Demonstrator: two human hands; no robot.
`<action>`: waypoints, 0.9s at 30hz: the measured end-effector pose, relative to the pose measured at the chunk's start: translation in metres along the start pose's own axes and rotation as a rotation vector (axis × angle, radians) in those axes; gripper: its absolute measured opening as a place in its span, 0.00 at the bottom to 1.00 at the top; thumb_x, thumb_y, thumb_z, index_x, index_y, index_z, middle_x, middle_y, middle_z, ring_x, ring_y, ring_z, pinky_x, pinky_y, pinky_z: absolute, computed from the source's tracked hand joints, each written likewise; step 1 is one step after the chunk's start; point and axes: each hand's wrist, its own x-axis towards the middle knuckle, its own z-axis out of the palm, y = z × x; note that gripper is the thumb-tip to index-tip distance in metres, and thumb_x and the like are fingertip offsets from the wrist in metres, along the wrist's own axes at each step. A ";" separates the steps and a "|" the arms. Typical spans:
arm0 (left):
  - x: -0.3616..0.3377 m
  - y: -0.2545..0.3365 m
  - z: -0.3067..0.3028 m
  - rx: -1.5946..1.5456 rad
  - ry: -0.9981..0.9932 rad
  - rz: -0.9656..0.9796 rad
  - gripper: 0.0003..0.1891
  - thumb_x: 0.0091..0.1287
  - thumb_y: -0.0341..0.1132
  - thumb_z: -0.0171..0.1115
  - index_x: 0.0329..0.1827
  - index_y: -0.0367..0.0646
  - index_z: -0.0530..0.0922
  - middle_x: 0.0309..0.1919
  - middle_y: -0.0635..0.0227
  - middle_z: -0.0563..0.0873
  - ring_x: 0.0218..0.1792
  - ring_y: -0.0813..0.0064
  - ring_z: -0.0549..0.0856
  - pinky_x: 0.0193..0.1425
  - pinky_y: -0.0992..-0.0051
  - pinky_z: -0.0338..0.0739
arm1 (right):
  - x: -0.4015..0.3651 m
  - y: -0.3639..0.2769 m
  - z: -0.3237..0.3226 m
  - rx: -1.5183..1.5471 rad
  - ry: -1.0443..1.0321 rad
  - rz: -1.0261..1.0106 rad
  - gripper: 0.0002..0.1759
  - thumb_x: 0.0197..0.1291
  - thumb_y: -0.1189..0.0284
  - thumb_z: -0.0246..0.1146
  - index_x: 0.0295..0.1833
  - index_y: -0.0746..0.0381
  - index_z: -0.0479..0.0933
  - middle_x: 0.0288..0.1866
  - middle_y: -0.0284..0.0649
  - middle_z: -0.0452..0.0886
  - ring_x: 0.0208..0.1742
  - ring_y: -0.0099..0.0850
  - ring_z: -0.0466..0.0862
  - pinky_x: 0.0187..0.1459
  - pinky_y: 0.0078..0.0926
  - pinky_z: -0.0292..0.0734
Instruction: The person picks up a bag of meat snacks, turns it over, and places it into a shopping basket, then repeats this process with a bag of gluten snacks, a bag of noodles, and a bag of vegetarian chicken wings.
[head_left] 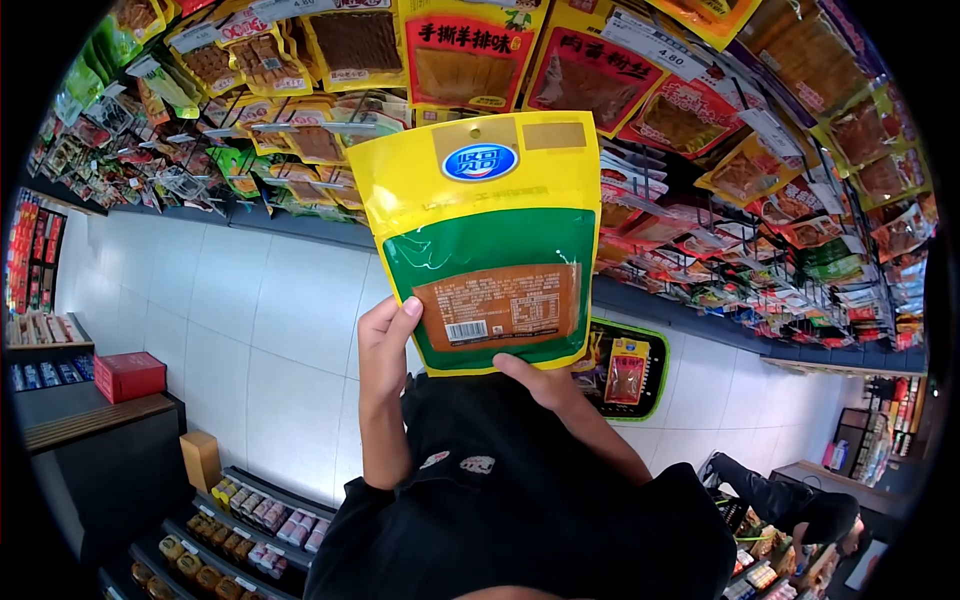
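A large yellow and green snack packet [490,240] is held up before me, its printed back with a barcode turned toward me. My left hand [388,335] grips its lower left edge, thumb on the front and fingers behind. At the bottom edge my right hand [545,383] pinches it, thumb over the face; the other fingers are hidden behind. Below and to the right, a black and green shopping basket [660,375] stands on the floor, partly covered by the packet and my arm. Inside it lies a red and yellow snack packet [627,372], among other packets.
Hanging snack packets [465,60] fill the rack ahead, with price tags [655,45]. Pale floor tiles [270,300] run between the displays. At the left are a red box [130,377] and a dark counter [110,470]. A person [800,505] bends at lower right.
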 end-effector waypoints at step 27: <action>-0.002 0.001 -0.002 0.023 0.050 0.039 0.14 0.69 0.35 0.52 0.43 0.31 0.79 0.35 0.68 0.83 0.36 0.85 0.76 0.42 0.83 0.70 | -0.001 -0.014 0.009 -0.070 -0.085 0.010 0.21 0.55 0.80 0.63 0.56 0.67 0.70 0.52 0.40 0.77 0.51 0.28 0.77 0.52 0.25 0.72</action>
